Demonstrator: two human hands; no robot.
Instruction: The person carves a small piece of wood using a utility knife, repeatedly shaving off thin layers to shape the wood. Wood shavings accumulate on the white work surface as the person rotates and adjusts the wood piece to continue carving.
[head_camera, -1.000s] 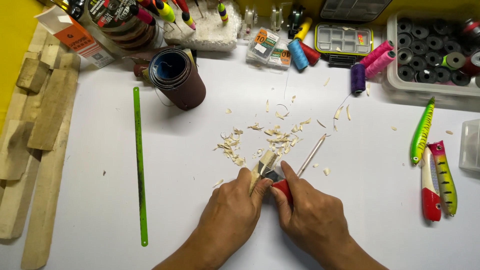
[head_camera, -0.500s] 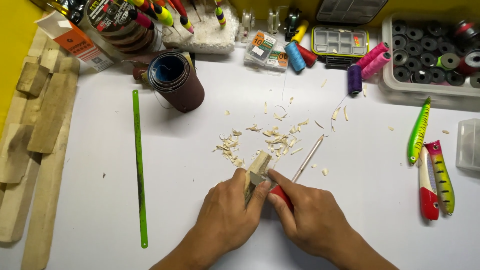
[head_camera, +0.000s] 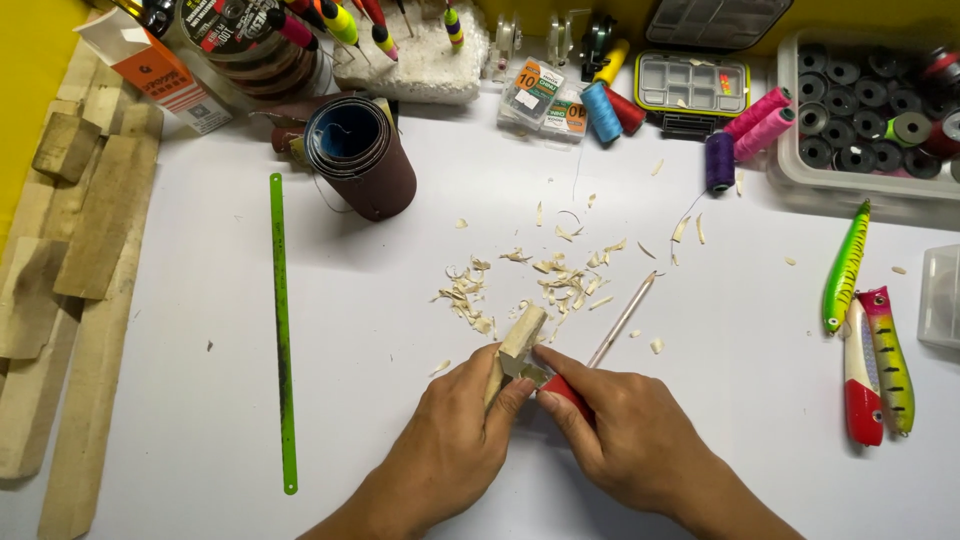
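Note:
My left hand (head_camera: 455, 440) grips a small pale wooden block (head_camera: 520, 335), its end sticking up past my thumb. My right hand (head_camera: 625, 430) holds a red-handled knife (head_camera: 562, 392), the blade pressed against the side of the block. Both hands rest low at the middle of the white table (head_camera: 200, 420). A spread of pale wood shavings (head_camera: 530, 280) lies just beyond the block. A thin pencil (head_camera: 622, 320) lies slanted beside my right hand.
A green saw blade (head_camera: 282, 330) lies lengthwise at left, with wooden strips (head_camera: 95, 260) at the left edge. A sandpaper roll (head_camera: 362, 160) stands behind. Painted fishing lures (head_camera: 868, 340) lie at right. Thread spools (head_camera: 745, 135), small boxes and a bobbin tray (head_camera: 870, 110) line the back.
The view has shifted slightly. My hands stay on the block and knife, with the block tilted a little further upward and the blade moved along it.

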